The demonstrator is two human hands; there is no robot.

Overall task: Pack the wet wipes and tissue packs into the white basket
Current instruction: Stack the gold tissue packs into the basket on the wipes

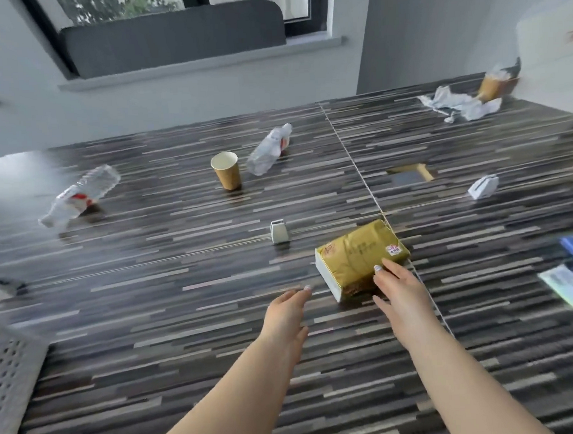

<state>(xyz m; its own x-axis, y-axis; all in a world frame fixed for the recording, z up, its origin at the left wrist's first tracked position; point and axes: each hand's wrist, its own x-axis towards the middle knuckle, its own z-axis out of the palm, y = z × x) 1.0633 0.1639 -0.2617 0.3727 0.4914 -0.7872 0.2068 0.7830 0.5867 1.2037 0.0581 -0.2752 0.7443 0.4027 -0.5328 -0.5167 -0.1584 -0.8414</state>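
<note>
Tissue pack [360,256] lies under the open right hand [398,290]; open left hand [286,311] beside it.

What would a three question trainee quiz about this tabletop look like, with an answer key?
1. True or false: the right hand rests on the gold plastic-wrapped tissue pack.
2. Which stands upright on the striped dark wood-pattern table: A) the brown paper cup, B) the clear crumpled plastic bottle with the red label?
3. Fill in: the left hand is open and holds ____.

Key: 1 true; 2 A; 3 nothing.
</note>
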